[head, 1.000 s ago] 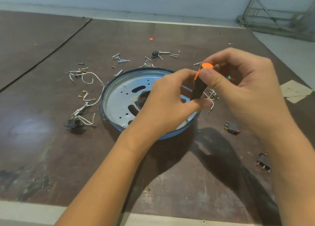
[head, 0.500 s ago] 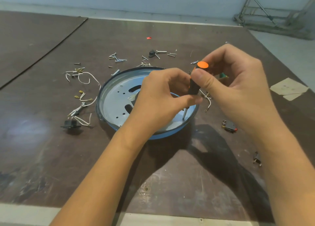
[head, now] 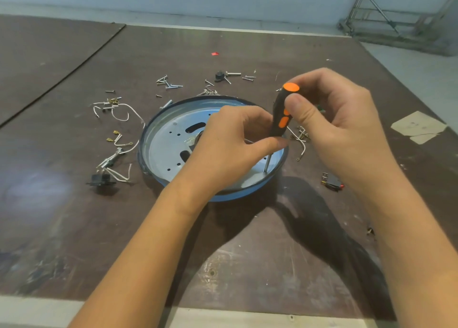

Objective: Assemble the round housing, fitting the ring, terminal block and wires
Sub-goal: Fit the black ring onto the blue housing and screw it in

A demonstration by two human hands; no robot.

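in the second before this we carried the screwdriver higher, with its shaft hidden between our hands; by now we had stood it nearly upright and brought its tip down onto the metal floor of the housing, close inside the right-hand rim. we judged that we had passed from lining up the tool to driving a fastener. whether a screw sat under the tip we could not tell, for the spot was too small to read.

our left hand reached over the middle of the housing and pinched the lower end of the handle between thumb and fingers, steadying it. our right hand was curled round the upper handle, thumb pressed on its side, just beyond the right rim.

the housing lay flat on the counter, open side up, directly under the left hand and just left of the right one. the wires lay loose on the counter to its left, touching nothing we held, and the screws were scattered behind it, so most of the fitting seemed to lie ahead of us.
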